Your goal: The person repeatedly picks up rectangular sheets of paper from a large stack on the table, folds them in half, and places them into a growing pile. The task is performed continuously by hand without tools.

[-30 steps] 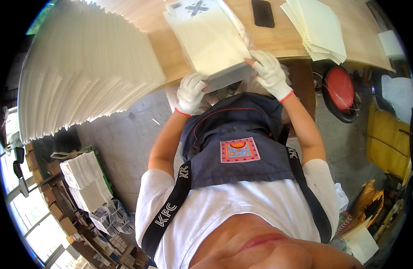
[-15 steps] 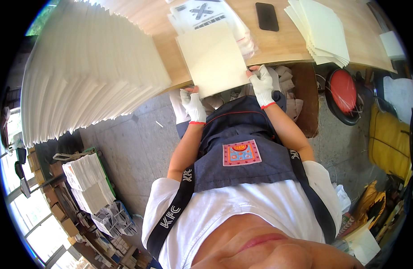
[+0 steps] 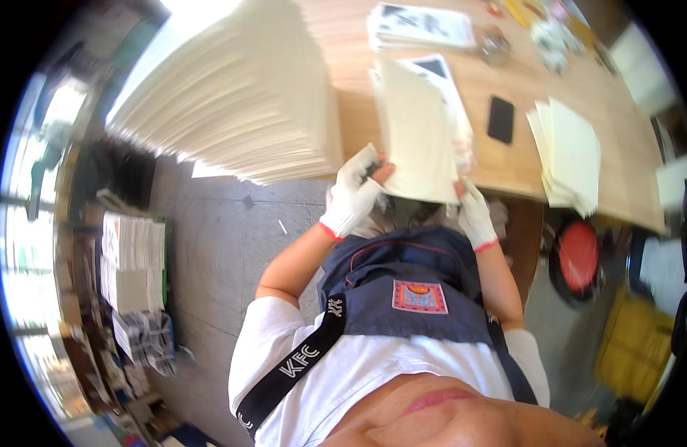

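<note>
Both hands wear white fingerless gloves with red cuffs. A small stack of cream paper sheets (image 3: 418,138) lies at the table's front edge, its near end over the edge. My left hand (image 3: 356,190) is closed on its lower left corner, the thumb against the paper. At the lower right corner, my right hand (image 3: 474,214) pinches the stack; some of its fingers are hidden underneath. Beyond the sheets, a pack with dark print (image 3: 442,71) shows partly covered. A tall stack of cream sheets (image 3: 246,97) stands just left of my left hand.
On the wooden table (image 3: 507,165) lie a black phone (image 3: 500,119), a fanned pile of sheets (image 3: 573,156) and another printed pack (image 3: 421,26). A clear jar (image 3: 495,45) stands farther back. Below right is a red round stool (image 3: 578,257). Paper stacks (image 3: 134,257) sit at the left.
The view has turned and shifted, showing more of the table's back. My left hand has come higher at the sheets' corner, and the sheets now look slightly bowed.
</note>
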`<move>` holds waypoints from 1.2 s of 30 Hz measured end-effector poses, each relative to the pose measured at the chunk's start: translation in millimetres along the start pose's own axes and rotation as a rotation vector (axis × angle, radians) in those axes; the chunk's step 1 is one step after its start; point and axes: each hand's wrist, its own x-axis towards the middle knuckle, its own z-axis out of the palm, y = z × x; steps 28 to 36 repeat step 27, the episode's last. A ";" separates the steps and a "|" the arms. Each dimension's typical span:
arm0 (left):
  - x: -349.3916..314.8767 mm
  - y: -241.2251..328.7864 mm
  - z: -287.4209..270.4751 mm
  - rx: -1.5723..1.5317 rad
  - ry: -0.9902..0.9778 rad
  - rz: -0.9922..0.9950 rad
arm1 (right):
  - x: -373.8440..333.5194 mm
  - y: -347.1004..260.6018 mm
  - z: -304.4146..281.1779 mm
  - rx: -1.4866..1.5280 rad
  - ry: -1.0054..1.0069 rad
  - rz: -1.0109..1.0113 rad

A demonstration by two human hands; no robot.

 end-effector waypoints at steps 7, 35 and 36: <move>-37.8 167.7 -112.2 0.314 0.233 0.576 | -26.6 -130.1 162.1 -0.127 -0.396 -0.380; 6.8 49.4 -277.1 0.020 0.775 0.545 | -20.3 -164.3 220.8 -0.437 -0.687 -0.456; 6.8 49.4 -277.1 0.020 0.775 0.545 | -20.3 -164.3 220.8 -0.437 -0.687 -0.456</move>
